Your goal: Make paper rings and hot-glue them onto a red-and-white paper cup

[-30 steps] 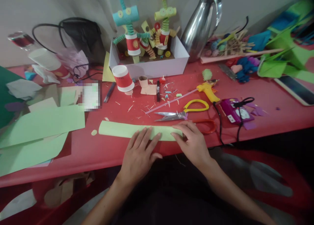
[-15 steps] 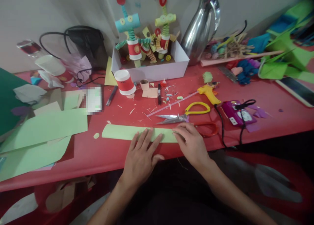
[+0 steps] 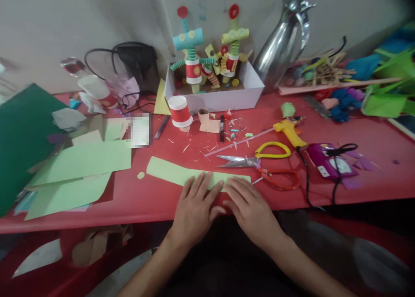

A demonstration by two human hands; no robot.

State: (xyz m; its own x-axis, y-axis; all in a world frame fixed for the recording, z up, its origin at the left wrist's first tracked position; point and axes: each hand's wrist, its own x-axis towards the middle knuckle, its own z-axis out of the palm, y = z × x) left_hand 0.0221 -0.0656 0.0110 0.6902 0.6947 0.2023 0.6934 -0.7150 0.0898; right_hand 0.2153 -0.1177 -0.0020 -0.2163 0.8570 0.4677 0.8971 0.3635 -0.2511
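Observation:
A long strip of light green paper lies near the front edge of the table, its left end bowed up a little. My left hand rests on its middle with the fingers spread. Beside it my right hand lies over the right part, fingers stretched out and pressing down. Just beyond the right end of the paper are scissors with one yellow and one red handle, blades apart and pointing left. A small round green paper disc sits left of the strip.
Green paper sheets are stacked at left. A white box holding paper-cup figures stands at the back, with a red paper cup before it. A yellow glue gun, a purple device and a steel jug are on the right.
My right hand has flattened from a pinch at the strip's right part to outstretched fingers on it. The strip's left end now angles away from me. The camera view has shifted left.

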